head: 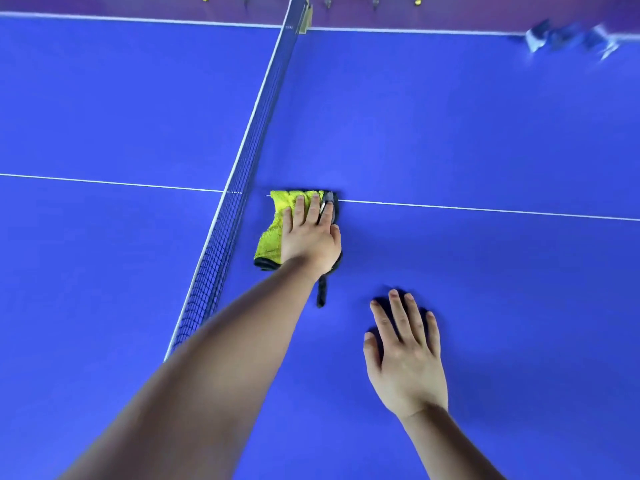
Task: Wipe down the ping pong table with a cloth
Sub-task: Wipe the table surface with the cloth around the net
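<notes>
A yellow-green cloth (273,233) with a dark grey edge lies folded on the blue ping pong table (450,133), just right of the net and on the white centre line. My left hand (310,237) presses flat on it with straight fingers, covering its right half. A grey strip of the cloth trails out below my wrist. My right hand (405,355) rests flat on the table with spread fingers, nearer to me and to the right of the cloth, holding nothing.
The dark net (242,168) with a white top band runs from the far edge toward the near left. A white centre line (485,209) crosses the table. Blurred blue-white objects (568,38) sit at the far right edge. Chair or table legs show beyond the far edge.
</notes>
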A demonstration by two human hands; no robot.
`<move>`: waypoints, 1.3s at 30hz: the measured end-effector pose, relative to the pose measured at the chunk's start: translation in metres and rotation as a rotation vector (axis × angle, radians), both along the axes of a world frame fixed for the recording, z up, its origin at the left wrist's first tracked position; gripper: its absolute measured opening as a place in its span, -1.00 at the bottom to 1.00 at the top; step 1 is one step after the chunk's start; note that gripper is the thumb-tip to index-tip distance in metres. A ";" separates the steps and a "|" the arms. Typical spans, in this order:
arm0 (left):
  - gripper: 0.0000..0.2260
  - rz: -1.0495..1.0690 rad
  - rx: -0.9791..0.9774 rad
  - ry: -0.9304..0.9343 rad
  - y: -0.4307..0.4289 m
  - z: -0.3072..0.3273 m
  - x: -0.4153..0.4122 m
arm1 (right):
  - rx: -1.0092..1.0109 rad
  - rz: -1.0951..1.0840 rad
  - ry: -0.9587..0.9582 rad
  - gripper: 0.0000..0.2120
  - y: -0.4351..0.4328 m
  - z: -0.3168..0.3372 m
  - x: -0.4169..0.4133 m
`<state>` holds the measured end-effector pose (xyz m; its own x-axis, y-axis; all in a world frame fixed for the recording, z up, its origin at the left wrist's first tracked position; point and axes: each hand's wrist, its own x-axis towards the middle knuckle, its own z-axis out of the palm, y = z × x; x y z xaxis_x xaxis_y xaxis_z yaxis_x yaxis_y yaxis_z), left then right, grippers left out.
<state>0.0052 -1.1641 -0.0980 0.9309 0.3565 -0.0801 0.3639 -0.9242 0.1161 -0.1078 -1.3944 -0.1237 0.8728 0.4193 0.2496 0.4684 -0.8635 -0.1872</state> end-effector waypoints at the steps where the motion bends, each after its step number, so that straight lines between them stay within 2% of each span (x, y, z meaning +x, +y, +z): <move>1: -0.47 0.009 -0.004 -0.001 -0.003 0.000 0.002 | -0.006 0.000 0.003 -0.54 0.001 0.000 0.001; 8: -0.46 -0.029 -0.049 0.004 -0.043 -0.002 0.008 | -0.012 -0.003 0.047 -0.52 -0.001 -0.001 0.000; 14: -0.48 -0.056 -0.120 -0.007 -0.044 0.003 0.009 | 0.019 -0.005 0.068 -0.51 -0.002 -0.001 0.000; 19: -0.49 -0.141 0.061 -0.053 -0.004 0.004 0.001 | 0.011 -0.003 0.080 -0.51 -0.003 0.001 -0.001; 23: -0.48 -0.103 -0.126 -0.039 0.001 -0.006 -0.004 | 0.014 0.003 0.071 -0.52 -0.002 0.002 0.000; 29: -0.37 -0.112 -0.152 -0.044 -0.011 -0.005 0.004 | 0.029 0.016 0.050 -0.54 -0.002 0.001 0.002; 32: -0.40 -0.134 -0.164 -0.051 -0.021 -0.004 0.014 | 0.032 0.014 0.055 -0.55 -0.002 0.001 0.003; 37: -0.50 -0.145 -0.019 -0.118 -0.032 -0.008 0.024 | 0.019 0.025 0.047 -0.56 -0.001 0.001 0.004; 39: -0.52 -0.167 -0.016 -0.124 -0.030 -0.011 0.020 | 0.023 0.024 0.047 -0.56 -0.002 0.000 0.004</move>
